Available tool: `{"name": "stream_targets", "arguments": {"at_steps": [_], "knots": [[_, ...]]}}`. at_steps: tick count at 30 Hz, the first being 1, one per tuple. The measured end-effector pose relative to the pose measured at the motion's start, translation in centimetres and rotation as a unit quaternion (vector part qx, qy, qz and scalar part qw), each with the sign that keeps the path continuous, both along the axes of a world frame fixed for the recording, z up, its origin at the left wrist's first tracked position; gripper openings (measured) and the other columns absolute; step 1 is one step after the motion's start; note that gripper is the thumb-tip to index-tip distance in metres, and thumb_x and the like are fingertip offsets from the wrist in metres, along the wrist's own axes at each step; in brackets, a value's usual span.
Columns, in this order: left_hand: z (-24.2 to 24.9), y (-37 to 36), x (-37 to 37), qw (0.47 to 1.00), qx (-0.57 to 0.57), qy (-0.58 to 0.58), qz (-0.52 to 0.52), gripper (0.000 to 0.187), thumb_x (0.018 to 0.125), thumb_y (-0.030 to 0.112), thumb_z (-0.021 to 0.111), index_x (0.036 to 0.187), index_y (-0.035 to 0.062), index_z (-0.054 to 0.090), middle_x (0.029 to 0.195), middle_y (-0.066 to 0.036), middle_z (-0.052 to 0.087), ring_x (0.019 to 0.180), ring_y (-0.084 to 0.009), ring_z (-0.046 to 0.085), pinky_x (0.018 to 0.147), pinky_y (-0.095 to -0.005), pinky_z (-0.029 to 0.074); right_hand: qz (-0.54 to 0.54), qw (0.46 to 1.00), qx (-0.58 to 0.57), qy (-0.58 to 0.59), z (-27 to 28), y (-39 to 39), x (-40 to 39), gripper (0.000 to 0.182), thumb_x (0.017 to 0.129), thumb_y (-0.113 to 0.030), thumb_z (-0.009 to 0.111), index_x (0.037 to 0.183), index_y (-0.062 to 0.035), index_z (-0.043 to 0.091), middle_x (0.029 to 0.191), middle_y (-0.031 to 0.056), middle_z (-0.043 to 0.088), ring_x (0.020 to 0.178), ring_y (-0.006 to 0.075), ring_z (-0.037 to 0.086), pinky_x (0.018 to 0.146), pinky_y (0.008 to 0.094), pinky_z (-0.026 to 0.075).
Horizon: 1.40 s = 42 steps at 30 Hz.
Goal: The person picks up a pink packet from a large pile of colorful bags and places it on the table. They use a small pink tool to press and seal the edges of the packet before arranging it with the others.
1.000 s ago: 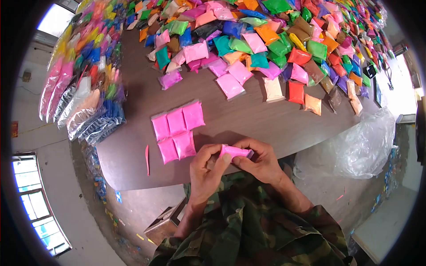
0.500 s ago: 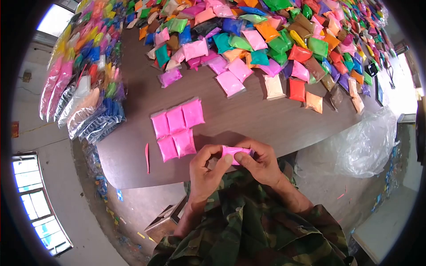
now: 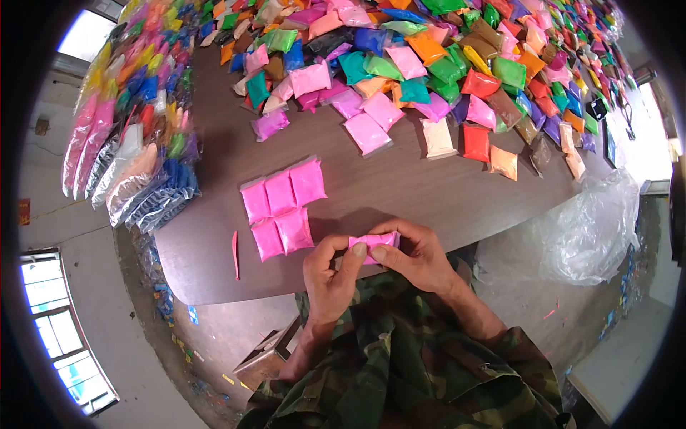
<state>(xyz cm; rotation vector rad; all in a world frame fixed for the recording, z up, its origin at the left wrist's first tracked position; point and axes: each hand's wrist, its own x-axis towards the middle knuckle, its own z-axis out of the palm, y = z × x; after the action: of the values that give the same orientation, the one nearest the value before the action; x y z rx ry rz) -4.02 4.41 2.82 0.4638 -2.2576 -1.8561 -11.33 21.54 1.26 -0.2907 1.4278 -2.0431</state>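
Between my left hand (image 3: 332,279) and my right hand (image 3: 418,261) is a small pink packet (image 3: 373,242), pinched by the thumbs and fingers of both, over the table's front edge. Its ends are partly hidden by my fingers. To the left of my hands several bright pink packets (image 3: 294,187) lie flat in two rows, side by side. A thin pink tool (image 3: 236,255) rests on the brown table (image 3: 196,243), left of those packets.
A large heap of colourful packets (image 3: 429,50) covers the far side of the table. Stacked long packets in clear wrap (image 3: 136,157) stand at the left edge. A clear plastic bag (image 3: 572,236) hangs at the right edge. A wooden stool (image 3: 268,357) is below.
The pink packet in my hands has turned a little, and its face looks more creased. My fingers have shifted slightly on it.
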Motion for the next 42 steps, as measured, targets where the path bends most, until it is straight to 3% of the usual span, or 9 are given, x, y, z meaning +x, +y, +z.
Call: {"name": "stream_targets", "arguments": {"at_steps": [7,11,17,20,22,26,29,32,42], "knots": [[1.9,0.3,-0.3,0.997,0.068,-0.043,0.003,0.018,0.097,0.012,0.076,0.107,-0.0017,0.071,0.084,0.004,0.066,0.070,-0.0012,0.050,0.059,-0.0197,0.038,-0.033,0.998,-0.011,0.054,-1.5,-0.4,0.6,0.019,0.100,-0.011,0.074,0.115,-0.0004,0.070,0.100,-0.0012,0.069,0.086,0.0030,0.057,0.072,0.0213,0.047],[0.3,0.0,0.3,1.000,0.020,-0.007,-0.011,0.016,0.097,0.011,0.075,0.106,-0.0014,0.072,0.085,0.003,0.066,0.071,-0.0015,0.051,0.060,-0.0203,0.040,-0.020,0.997,0.029,0.075,-1.4,-0.2,0.7,0.015,0.099,-0.010,0.075,0.111,-0.0010,0.072,0.096,-0.0020,0.069,0.084,0.0024,0.057,0.070,0.0211,0.047],[0.3,0.4,1.0,1.000,0.016,-0.004,0.003,0.013,0.097,0.010,0.075,0.104,-0.0012,0.072,0.084,0.002,0.065,0.073,-0.0018,0.052,0.062,-0.0210,0.042,0.007,1.000,0.001,0.030,-1.2,0.3,0.9,0.018,0.099,-0.010,0.075,0.113,-0.0006,0.072,0.095,-0.0038,0.068,0.084,0.0017,0.057,0.070,0.0210,0.047],[1.1,1.0,1.2,0.999,0.010,0.003,0.032,0.014,0.096,0.010,0.075,0.106,-0.0007,0.072,0.084,0.003,0.065,0.073,-0.0019,0.052,0.063,-0.0208,0.042,-0.038,0.998,-0.045,-0.019,0.3,-0.4,1.6,0.020,0.100,-0.011,0.075,0.116,0.0002,0.071,0.095,-0.0045,0.067,0.083,0.0016,0.057,0.070,0.0209,0.047],[1.5,1.1,1.5,0.999,0.019,-0.001,0.042,0.017,0.096,0.010,0.076,0.108,-0.0007,0.072,0.085,0.003,0.065,0.075,-0.0023,0.053,0.064,-0.0209,0.043,-0.014,0.998,-0.058,-0.024,0.2,0.1,1.7,0.023,0.100,-0.013,0.074,0.118,0.0009,0.070,0.097,-0.0014,0.068,0.087,0.0042,0.060,0.075,0.0227,0.050],[1.6,1.2,1.8,0.996,0.081,-0.031,0.007,0.025,0.096,0.012,0.077,0.115,-0.0029,0.069,0.091,0.001,0.068,0.079,-0.0040,0.058,0.068,-0.0213,0.046,-0.002,0.999,-0.033,-0.002,-0.7,1.1,1.5,0.024,0.101,-0.015,0.073,0.118,0.0016,0.069,0.098,-0.0006,0.068,0.086,0.0052,0.061,0.075,0.0235,0.051],[1.5,1.5,1.8,0.993,0.107,-0.036,-0.029,0.028,0.096,0.012,0.078,0.117,-0.0046,0.068,0.094,-0.001,0.070,0.083,-0.0057,0.061,0.072,-0.0219,0.049,-0.031,0.999,-0.032,0.015,-0.5,1.4,1.5,0.019,0.101,-0.017,0.075,0.110,-0.0004,0.070,0.091,-0.0070,0.064,0.081,0.0008,0.054,0.068,0.0212,0.046],[1.3,1.3,1.9,0.988,0.133,-0.056,-0.046,0.027,0.097,0.012,0.077,0.116,-0.0052,0.067,0.096,-0.003,0.071,0.085,-0.0069,0.063,0.075,-0.0230,0.052,-0.026,0.998,-0.060,0.011,-1.2,1.8,1.8,0.017,0.102,-0.015,0.073,0.111,-0.0003,0.070,0.090,-0.0072,0.063,0.081,0.0006,0.053,0.068,0.0208,0.045],[0.6,1.6,0.1,0.986,0.147,-0.063,-0.049,0.021,0.097,0.010,0.076,0.110,-0.0050,0.067,0.094,-0.003,0.071,0.085,-0.0071,0.065,0.076,-0.0237,0.055,-0.040,0.999,-0.001,0.019,0.7,2.3,0.7,0.024,0.102,-0.014,0.072,0.119,0.0007,0.067,0.100,-0.0024,0.066,0.090,0.0038,0.058,0.077,0.0229,0.049]]}}
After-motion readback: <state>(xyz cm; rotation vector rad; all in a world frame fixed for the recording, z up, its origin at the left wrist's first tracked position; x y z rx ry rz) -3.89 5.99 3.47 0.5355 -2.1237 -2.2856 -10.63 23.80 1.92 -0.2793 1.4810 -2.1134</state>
